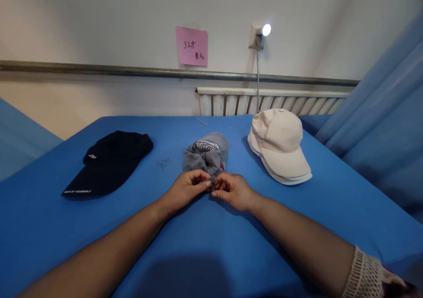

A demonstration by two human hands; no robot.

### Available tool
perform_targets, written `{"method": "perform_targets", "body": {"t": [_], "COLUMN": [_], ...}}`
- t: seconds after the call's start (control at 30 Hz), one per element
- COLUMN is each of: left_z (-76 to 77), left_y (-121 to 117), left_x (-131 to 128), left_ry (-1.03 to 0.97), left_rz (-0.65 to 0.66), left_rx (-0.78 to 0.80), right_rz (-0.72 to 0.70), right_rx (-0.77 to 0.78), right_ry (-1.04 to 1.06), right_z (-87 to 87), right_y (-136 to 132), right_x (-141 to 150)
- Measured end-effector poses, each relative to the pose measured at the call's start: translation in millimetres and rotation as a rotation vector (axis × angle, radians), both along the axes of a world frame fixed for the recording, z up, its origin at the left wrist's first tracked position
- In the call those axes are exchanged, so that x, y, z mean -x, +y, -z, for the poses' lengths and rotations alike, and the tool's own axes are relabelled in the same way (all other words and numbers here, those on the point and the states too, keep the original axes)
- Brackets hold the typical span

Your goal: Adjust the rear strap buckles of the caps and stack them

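Note:
In the middle of the blue-covered surface lies a grey baseball cap (211, 150) with white lettering, its crown crumpled on the near side. Both hands meet at its near edge, over what looks like the back strap. My left hand (189, 188) pinches the strap from the left, thumb on top. From the right, my right hand (235, 190) pinches the same strap close to the left fingertips. The fingers partly cover the strap, so its fastening is hard to make out. A black cap (110, 161) rests to the left, and a beige cap (279, 132) sits stacked over a paler one on the right.
The blue sheet (185, 249) covers the surface. A thin stick (200, 121) lies near its far edge. Behind are a metal rail (132, 71), a radiator (238, 104), a pink note (192, 46) and a lit plug (266, 30) with a hanging cord. A blue curtain (383, 104) hangs at right.

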State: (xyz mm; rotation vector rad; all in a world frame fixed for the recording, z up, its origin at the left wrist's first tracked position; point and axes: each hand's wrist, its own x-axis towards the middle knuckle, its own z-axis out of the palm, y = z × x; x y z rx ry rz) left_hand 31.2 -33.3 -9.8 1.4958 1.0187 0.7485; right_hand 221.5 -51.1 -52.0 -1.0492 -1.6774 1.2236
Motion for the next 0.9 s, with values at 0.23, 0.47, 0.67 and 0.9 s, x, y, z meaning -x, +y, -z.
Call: {"method": "perform_targets", "body": {"t": [0.23, 0.47, 0.67, 0.9], "left_z": [-1.7, -1.5, -2.7, -0.3], "left_y": [0, 1, 2, 3], "left_x": [0, -2, -1, 1], "left_ry": [0.012, -0.034, -0.078, -0.088], "left_rz": [0.011, -0.055, -0.080, -0.025], "left_rx": [-0.047, -0.030, 0.043, 0.068], "right_rz": [0.093, 0.203, 0.172, 0.113], "right_rx": [-0.153, -0.198, -0.211, -0.186], "right_ry": [-0.126, -0.090, -0.076, -0.047], "right_z": [-10.8, -17.5, -17.2, -11.7], "right_y": [-5, -4, -6, -5], "right_x": [-2, -3, -4, -4]}}
